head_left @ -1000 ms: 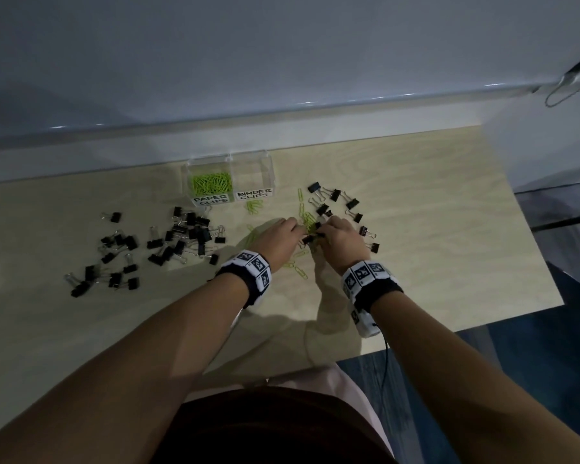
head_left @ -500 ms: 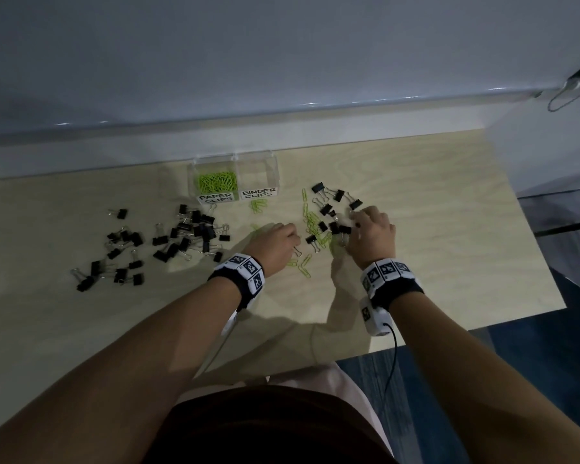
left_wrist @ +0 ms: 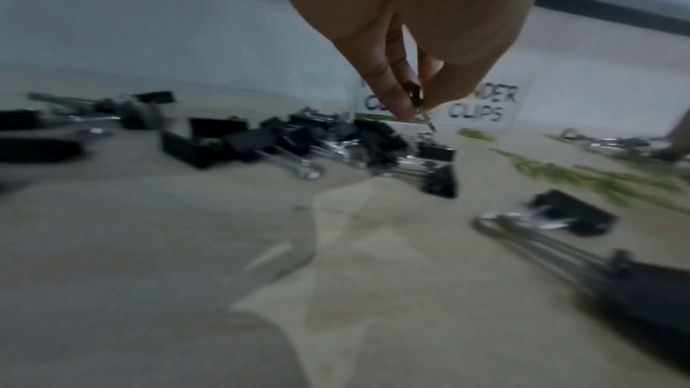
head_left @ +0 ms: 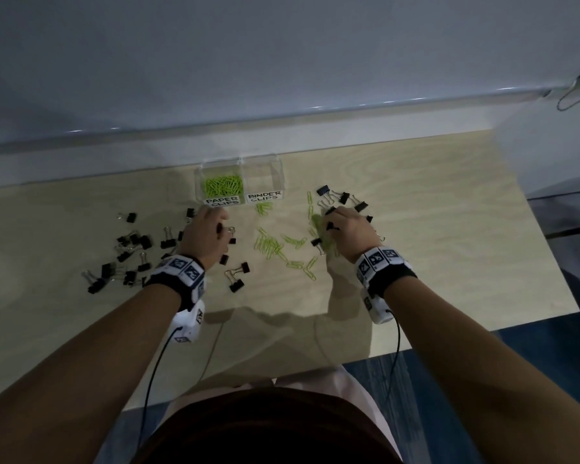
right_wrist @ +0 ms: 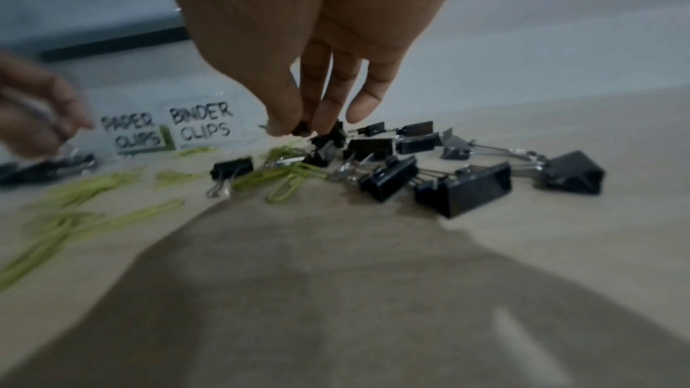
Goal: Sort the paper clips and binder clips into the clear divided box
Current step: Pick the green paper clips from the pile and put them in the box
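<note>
The clear divided box (head_left: 240, 165) stands at the back of the table; its PAPER CLIPS side holds green paper clips (head_left: 223, 185), and I see nothing in its BINDER CLIPS side (head_left: 265, 179). My left hand (head_left: 220, 226) hovers over the left pile of black binder clips (head_left: 131, 242) and pinches a small binder clip (left_wrist: 414, 93) between thumb and fingers (left_wrist: 392, 90). Over the right cluster of binder clips (head_left: 344, 197), my right hand (head_left: 330, 223) pinches a black binder clip (right_wrist: 303, 128). Loose green paper clips (head_left: 275, 244) lie between the hands.
A few more paper clips (head_left: 263, 207) lie just in front of the box. The wooden table (head_left: 449, 246) ends near my right forearm, with blue floor (head_left: 549, 329) beyond. A pale wall ledge (head_left: 282, 125) runs behind the box. Cables hang from both wrist cameras.
My left hand moved left from the middle paper clips to the left binder clip pile and picked one up. The right hand shifted right and farther back, onto the right cluster.
</note>
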`<state>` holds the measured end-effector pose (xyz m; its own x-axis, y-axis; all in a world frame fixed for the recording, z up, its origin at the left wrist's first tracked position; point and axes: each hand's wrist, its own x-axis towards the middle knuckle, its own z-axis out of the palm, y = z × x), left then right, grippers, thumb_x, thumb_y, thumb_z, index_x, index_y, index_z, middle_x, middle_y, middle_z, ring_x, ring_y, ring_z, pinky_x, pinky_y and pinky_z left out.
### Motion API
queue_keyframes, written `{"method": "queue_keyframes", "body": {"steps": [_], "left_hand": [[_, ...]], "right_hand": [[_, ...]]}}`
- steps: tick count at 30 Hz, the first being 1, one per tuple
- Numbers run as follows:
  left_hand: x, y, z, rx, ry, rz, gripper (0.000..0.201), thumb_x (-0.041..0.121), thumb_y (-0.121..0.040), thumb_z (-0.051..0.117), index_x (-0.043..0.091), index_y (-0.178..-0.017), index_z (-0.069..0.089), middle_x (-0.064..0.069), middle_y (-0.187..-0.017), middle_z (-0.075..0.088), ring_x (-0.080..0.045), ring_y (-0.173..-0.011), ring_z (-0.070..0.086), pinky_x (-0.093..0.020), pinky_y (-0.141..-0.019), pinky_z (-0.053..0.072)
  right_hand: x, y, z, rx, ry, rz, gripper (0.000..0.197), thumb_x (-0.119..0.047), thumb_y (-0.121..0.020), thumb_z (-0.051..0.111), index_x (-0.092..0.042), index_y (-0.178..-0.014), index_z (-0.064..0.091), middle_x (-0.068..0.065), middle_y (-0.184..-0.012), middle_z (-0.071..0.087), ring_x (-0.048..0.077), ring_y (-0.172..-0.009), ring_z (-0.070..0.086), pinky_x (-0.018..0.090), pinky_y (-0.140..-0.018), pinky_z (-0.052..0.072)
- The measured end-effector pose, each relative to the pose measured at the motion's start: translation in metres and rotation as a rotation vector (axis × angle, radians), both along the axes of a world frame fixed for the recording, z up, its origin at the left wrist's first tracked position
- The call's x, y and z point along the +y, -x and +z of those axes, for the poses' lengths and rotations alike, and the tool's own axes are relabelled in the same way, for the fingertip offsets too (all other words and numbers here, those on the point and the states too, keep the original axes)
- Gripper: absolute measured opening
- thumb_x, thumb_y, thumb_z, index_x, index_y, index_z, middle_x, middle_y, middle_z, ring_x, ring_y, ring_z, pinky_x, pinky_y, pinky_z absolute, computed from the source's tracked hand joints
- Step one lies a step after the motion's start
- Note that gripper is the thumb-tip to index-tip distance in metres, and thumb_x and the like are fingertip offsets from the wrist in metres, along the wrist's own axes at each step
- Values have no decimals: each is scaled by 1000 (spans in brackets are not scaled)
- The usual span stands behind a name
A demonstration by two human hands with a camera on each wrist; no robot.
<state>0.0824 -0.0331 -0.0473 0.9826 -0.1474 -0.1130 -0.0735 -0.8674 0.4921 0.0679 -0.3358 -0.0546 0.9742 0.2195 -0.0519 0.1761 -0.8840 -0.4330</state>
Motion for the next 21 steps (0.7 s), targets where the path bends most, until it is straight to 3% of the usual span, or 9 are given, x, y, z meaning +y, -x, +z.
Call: {"method": "queue_keyframes", "body": {"steps": [4, 8, 12, 16, 21], "left_hand": [[10, -4, -1, -30, -94, 62, 28, 2, -82, 52, 5, -109, 59, -16, -116, 52, -35, -101, 54, -42, -84, 47], [-26, -1, 5, -58, -228, -14, 31, 8, -79, 57, 14, -109, 62, -10, -119, 55, -33, -112, 46, -46, -95, 39], [-87, 11, 12, -18, -103, -315, 30, 10, -88, 51, 18, -116, 60, 1, -123, 53, -21, -117, 44, -39, -103, 36], [-133, 20, 10, 33, -158, -644, 42, 2, -89, 47, 18, -128, 51, 0, -132, 48, -21, -117, 43, -36, -97, 44], [-143, 11, 4, 7, -295, -732, 40, 1, -89, 46, 12, -127, 51, -5, -129, 49, -25, -119, 41, -37, -98, 42]], "right_hand": [[-26, 4, 1, -108, -132, -221, 20, -1, -84, 51, -6, -98, 65, 13, -92, 65, 30, -83, 59, 36, -70, 50], [-52, 10, -3, -96, 16, -341, 18, -4, -83, 55, -11, -96, 65, 11, -88, 67, 33, -81, 60, 44, -71, 51], [-41, 20, 2, -87, 106, -198, 24, -14, -79, 50, -13, -96, 67, 5, -96, 65, 28, -87, 57, 45, -78, 47], [-19, 20, 4, -62, 96, -47, 30, -10, -73, 58, -22, -99, 67, 0, -99, 67, 28, -90, 55, 42, -76, 44], [-14, 14, -3, -9, 143, -11, 20, -19, -82, 55, -22, -97, 69, 1, -101, 66, 30, -93, 54, 42, -78, 45]]}}
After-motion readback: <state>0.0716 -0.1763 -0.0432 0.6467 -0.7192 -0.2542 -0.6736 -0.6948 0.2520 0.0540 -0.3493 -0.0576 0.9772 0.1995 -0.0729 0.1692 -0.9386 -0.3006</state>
